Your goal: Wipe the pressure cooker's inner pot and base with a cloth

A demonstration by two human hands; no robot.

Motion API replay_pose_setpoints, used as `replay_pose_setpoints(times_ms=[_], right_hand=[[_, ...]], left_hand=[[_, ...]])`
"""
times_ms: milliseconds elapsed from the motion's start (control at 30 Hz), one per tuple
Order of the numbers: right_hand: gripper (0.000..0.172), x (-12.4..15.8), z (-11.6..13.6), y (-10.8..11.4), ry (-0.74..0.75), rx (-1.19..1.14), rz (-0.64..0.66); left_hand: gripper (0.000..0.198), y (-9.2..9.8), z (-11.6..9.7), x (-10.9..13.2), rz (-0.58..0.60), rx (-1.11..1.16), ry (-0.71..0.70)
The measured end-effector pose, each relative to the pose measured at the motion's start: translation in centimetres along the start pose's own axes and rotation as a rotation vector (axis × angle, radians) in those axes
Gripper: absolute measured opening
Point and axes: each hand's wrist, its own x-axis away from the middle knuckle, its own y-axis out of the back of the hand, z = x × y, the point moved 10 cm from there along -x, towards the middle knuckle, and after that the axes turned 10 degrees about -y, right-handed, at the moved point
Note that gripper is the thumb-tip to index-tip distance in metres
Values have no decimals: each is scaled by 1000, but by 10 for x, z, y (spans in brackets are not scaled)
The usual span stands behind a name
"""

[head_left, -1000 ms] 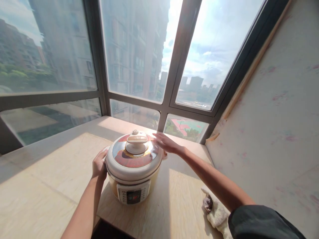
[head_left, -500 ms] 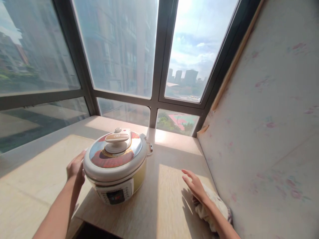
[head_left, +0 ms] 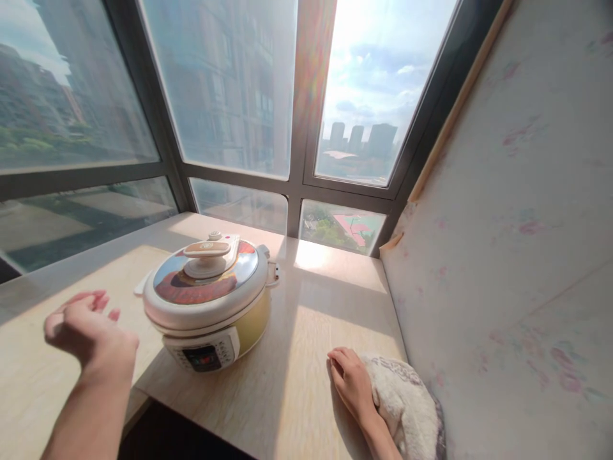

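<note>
A cream and olive electric pressure cooker (head_left: 249,313) stands on the pale stone-look ledge, its lid (head_left: 191,295) on and its handle uppermost. On its front is a dark display panel (head_left: 201,358). My left hand (head_left: 89,329) is raised to the left of the cooker, apart from it, with loosely bent fingers and nothing in them. My right hand (head_left: 350,380) rests low over the ledge, palm down and empty, fingers loosely extended. Right beside it lies a bunched whitish cloth (head_left: 407,402) with a patterned edge.
Dark-framed windows (head_left: 234,96) rise behind the ledge (head_left: 311,326). A wall with faded floral paper (head_left: 517,243) bounds the right side, its covering torn near the window corner. A dark opening (head_left: 177,434) lies below the ledge's front edge.
My left hand has come off the cooker's left side and moved left. My right hand has lowered toward the ledge, left of the cloth. The view has shifted slightly.
</note>
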Motion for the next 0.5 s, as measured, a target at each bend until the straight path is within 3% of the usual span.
replay_pose_setpoints(times_ms=[67, 167, 267, 400, 500], right_hand=[[27, -1, 0, -1, -5, 35, -16], [29, -2, -4, -2, -15, 34, -14], [37, -4, -16, -4, -67, -61, -2], [53, -13, -45, -8, -260, -225, -12], [66, -23, -48, -15, -348, -385, 18]], left_hand=[[27, 11, -24, 14, -44, 91, -86], [29, 9, -45, 27, 14, 151, -167], [26, 1, -38, 24, 66, 115, -126], [20, -14, -21, 13, 159, 18, -68], [17, -30, -9, 12, 284, -42, 10]])
